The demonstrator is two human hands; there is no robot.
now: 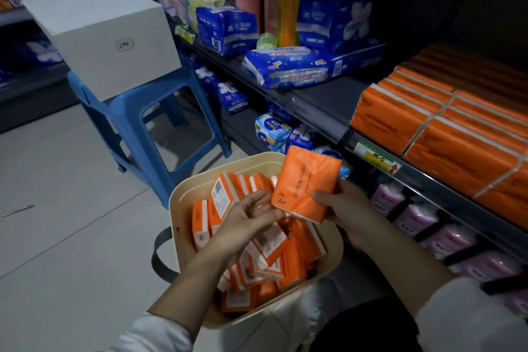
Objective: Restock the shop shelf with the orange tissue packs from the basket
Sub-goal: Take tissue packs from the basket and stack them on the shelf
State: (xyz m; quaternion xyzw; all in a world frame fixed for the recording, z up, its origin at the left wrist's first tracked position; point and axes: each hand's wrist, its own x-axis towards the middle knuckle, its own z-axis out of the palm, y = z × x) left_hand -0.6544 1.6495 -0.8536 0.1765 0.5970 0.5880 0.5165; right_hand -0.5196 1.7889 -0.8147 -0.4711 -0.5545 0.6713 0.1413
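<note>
restocking is judged midway: one orange pack (305,186) is gripped by the right hand (344,207), left hand (245,221) open over the heaped basket (179,208) at 6 o'clock; stacks (445,134) are shelved at 3 o'clock.

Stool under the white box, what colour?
Blue; the stool shows best in the head view.

Single head view, wide-angle, looking down-forward, close above basket (183,208), shelf (328,104) at right.
</note>
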